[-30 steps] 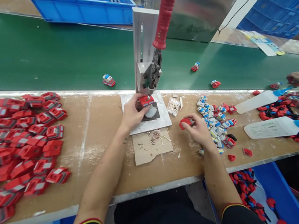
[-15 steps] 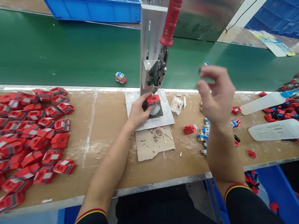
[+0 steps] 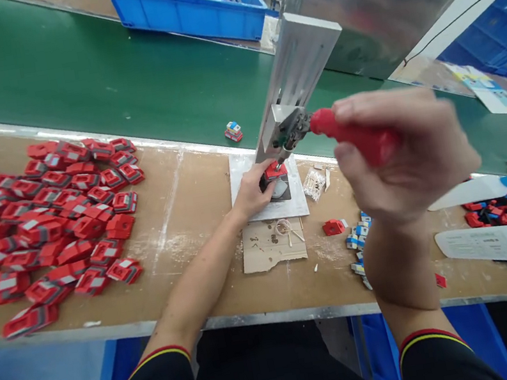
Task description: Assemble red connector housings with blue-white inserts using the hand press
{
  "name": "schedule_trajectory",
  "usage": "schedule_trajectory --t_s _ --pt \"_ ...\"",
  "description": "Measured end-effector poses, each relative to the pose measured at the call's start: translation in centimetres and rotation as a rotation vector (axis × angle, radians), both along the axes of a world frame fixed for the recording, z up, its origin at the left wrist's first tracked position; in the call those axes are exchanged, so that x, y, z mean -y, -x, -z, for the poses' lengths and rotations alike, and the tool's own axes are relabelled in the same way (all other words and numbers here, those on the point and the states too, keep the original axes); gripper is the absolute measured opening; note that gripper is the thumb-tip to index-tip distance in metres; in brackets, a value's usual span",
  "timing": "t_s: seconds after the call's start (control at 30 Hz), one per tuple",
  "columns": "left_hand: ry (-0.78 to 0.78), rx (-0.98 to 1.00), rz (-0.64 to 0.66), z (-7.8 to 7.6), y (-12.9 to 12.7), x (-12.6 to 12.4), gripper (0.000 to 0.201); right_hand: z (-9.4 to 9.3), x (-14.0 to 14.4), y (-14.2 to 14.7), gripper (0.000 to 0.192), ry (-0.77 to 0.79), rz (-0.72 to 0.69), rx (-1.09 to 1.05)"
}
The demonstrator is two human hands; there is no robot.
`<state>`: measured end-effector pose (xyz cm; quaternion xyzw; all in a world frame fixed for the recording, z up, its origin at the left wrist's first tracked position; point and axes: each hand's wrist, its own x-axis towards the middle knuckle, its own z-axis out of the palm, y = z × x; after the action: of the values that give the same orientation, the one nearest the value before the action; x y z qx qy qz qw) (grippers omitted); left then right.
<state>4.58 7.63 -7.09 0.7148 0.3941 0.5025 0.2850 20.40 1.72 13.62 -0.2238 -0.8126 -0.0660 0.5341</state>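
Pressing a small red plastic part under a hand press

My right hand (image 3: pixel 403 152) is wrapped tight round the red ribbed lever handle (image 3: pixel 354 134) of the silver metal press (image 3: pixel 298 79). My left hand (image 3: pixel 254 191) pinches the small red plastic part (image 3: pixel 275 171) on the dark fixture block (image 3: pixel 281 189) under the ram, on the brown worktable (image 3: pixel 201 225).

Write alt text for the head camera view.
The right hand grips the red lever handle of a small metal bench press, while the left hand steadies a small red plastic part under it.
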Motion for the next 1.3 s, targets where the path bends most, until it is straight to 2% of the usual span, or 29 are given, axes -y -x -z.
schedule_trajectory --t_s 0.07,0.13,0.2,0.33,0.47,0.7,0.83,0.93,1.07,1.2,1.3 --pt "-0.007 -0.015 -0.008 -0.1 0.0 0.1 0.050 1.3 0.9 -0.7 0.026 0.033 -0.016 0.067" --pt "-0.012 -0.025 -0.011 -0.1 0.0 0.1 0.050 2.4 1.3 -1.4 0.017 0.110 0.024 0.106" --pt "-0.023 -0.032 -0.015 -0.1 0.0 0.1 0.051 3.2 1.4 -1.9 0.015 0.123 0.057 0.147" --pt "-0.057 -0.030 -0.021 0.2 0.0 0.1 0.051 4.0 1.6 -2.3 0.030 0.026 -0.020 0.204" --pt "-0.080 -0.005 -0.031 0.4 0.0 0.0 0.050 4.6 2.0 -2.3 0.028 -0.097 0.032 0.291" --pt "-0.082 -0.012 -0.036 0.5 -0.1 0.1 0.049 5.7 2.0 -2.7 0.028 -0.102 0.005 0.365" --pt "-0.083 -0.003 -0.029 0.6 -0.1 0.0 0.051 5.7 1.9 -3.2 0.048 -0.078 0.059 0.327" --pt "-0.075 0.007 -0.024 0.6 0.1 -0.1 0.051 6.8 1.7 -4.0 0.063 0.061 0.156 0.219" --pt "-0.082 0.031 0.017 0.7 0.3 -0.5 0.051 10.6 0.7 -5.0 0.057 0.388 0.275 0.091" --pt "-0.097 0.049 0.018 1.0 0.4 -0.7 0.050 14.1 -1.0 -4.2 0.044 0.729 0.210 0.273" --pt "-0.101 0.046 0.014 1.1 0.4 -0.8 0.052 15.6 -2.5 -2.7 0.039 0.823 0.214 0.322"
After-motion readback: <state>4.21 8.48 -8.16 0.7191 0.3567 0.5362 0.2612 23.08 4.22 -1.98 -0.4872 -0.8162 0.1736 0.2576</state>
